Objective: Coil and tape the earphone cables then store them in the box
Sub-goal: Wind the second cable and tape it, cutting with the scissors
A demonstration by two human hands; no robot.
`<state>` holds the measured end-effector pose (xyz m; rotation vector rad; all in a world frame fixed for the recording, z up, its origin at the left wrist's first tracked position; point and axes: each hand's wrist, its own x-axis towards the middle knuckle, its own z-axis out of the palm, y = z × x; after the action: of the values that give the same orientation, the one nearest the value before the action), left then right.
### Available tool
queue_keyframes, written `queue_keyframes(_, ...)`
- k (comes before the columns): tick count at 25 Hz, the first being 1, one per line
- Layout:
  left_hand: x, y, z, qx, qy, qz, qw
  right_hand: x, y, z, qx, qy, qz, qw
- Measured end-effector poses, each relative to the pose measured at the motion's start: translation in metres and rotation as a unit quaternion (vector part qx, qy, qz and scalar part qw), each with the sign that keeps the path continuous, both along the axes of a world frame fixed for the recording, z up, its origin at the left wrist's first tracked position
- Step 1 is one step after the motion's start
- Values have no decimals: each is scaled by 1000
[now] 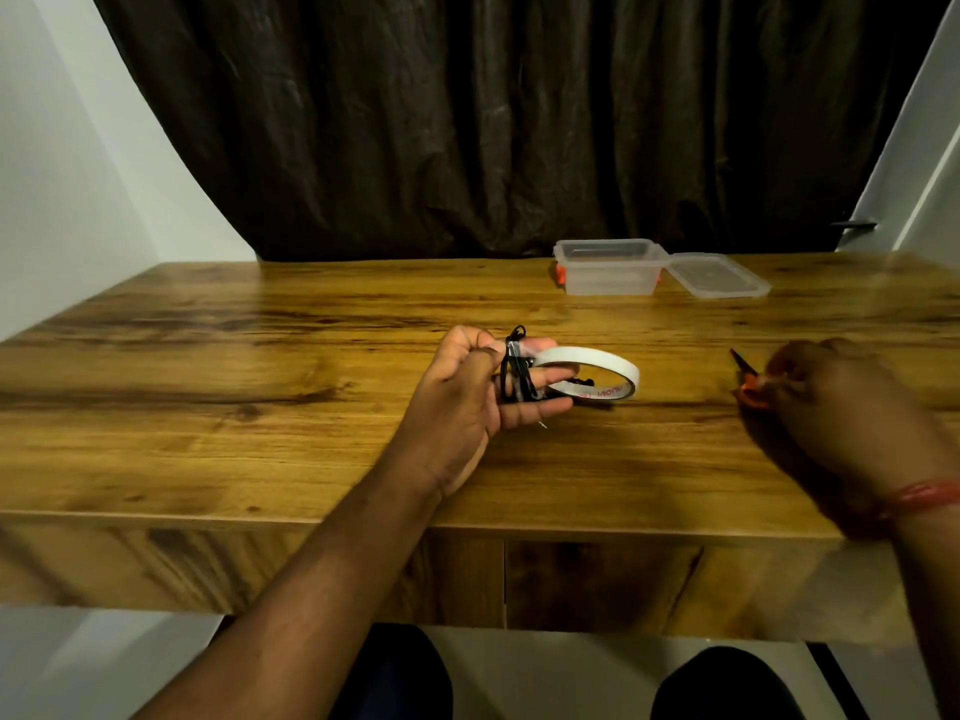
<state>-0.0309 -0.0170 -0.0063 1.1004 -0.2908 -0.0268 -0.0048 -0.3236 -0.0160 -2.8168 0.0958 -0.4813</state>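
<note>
Bare table lies on the left and in the near middle; the open box and its lid block the far right.

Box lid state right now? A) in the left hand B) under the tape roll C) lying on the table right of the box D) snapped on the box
C: the lid lies flat on the table just right of the open box.
</note>
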Motion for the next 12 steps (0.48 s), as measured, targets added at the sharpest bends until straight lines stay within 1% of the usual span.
queue_keyframes(1, 0, 0, 0, 0, 2, 1, 1000, 1, -6, -2, -33, 43, -20, 998)
queue_keyframes(2, 0, 0, 0, -1, 3, 2, 1000, 2, -8, -3, -59, 65, -27, 996)
queue_keyframes(5, -1, 0, 1, -6, 11, 2, 1000, 1, -7, -4, -108, 59, -36, 992)
queue_keyframes(8, -1, 1, 1, -21, 22, 2, 1000, 3, -3, 0, -100, 50, -22, 994)
queue_keyframes(10, -1, 1, 2, -30, 22, 3, 999, 5, -4, 4, -80, 76, -9, 994)
queue_keyframes(12, -1, 1, 2, -36, 24, 5, 999, 3, -6, 7, -85, 82, 15, 993)
